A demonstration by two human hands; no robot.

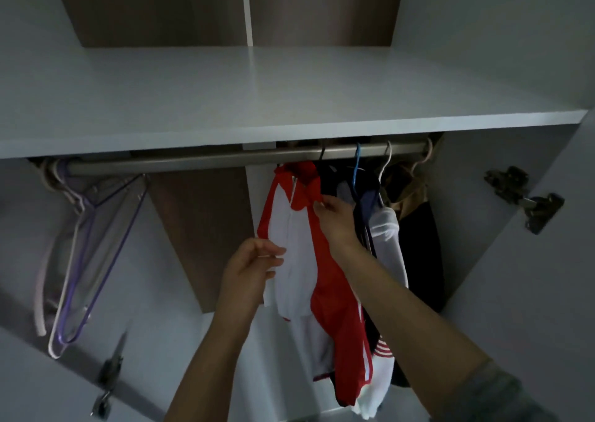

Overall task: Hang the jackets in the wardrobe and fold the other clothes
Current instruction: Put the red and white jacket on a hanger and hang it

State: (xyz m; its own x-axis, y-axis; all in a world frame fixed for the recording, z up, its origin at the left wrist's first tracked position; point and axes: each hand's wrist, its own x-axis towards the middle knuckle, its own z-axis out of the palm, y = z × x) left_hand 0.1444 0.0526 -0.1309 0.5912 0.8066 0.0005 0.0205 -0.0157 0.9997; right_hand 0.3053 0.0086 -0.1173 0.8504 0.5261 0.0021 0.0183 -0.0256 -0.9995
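A red and white jacket [325, 292] hangs from the metal rail [199, 161] inside the wardrobe, near the rail's middle. My left hand [248, 270] pinches the white front panel at its left edge. Higher up, my right hand [335, 220] pinches the red fabric at the jacket's shoulder, just under the collar. To the right of it hang a dark blue garment [365, 205] on a blue hanger, a white one [388, 231] and dark clothes [418, 244] behind.
Several bare purple and white hangers [83, 247] hang at the rail's left end. A white shelf [257, 99] runs above the rail. The open door's hinges show at right [524, 197] and lower left [108, 379].
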